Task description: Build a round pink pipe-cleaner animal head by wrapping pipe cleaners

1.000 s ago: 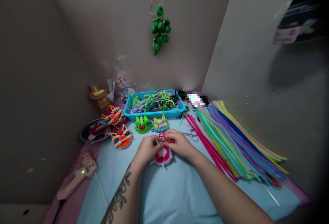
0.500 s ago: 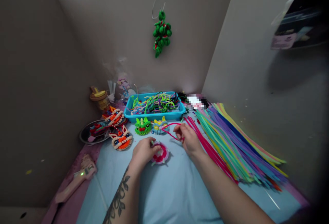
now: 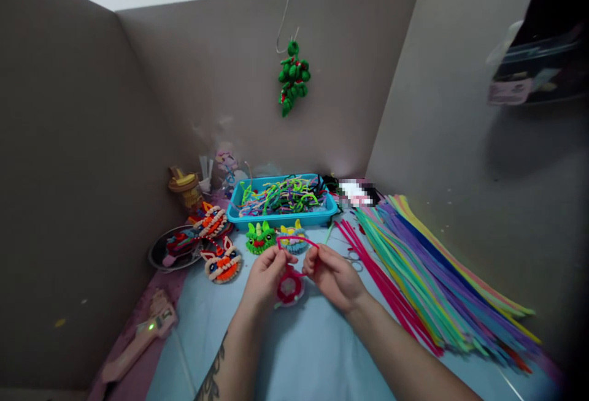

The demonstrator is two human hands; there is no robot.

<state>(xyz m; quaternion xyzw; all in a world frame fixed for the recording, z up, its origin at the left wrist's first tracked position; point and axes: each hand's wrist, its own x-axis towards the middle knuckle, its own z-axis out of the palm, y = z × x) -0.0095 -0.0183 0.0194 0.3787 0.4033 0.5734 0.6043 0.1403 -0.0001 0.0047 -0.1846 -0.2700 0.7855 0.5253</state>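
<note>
A bright pink pipe cleaner (image 3: 299, 239) forms a bent loop between my two hands. My left hand (image 3: 264, 278) pinches one side of it with thumb and forefinger. On the other side, the closed fingers of my right hand (image 3: 334, 275) grip the same pipe cleaner. Just under the fingertips is a ring of pink pipe cleaner (image 3: 281, 295) with a paler rim; its upper edge is partly covered by my left fingers, and I cannot tell whether they also hold it. Behind the hands sit a green animal face (image 3: 260, 239) and a blue-and-yellow one (image 3: 294, 244).
A blue tray (image 3: 294, 221) of pipe cleaner scraps stands at the back. Long pipe cleaners (image 3: 423, 278) in many colours lie on the right, beside scissors (image 3: 355, 261). On the left are orange animal faces (image 3: 223, 266), a round dish (image 3: 159, 257) and a pink glue gun (image 3: 142, 339).
My left hand has left the ring's side and come up to the pink pipe cleaner. My right hand has moved lower and nearer to it. The camera view has tilted up slightly.
</note>
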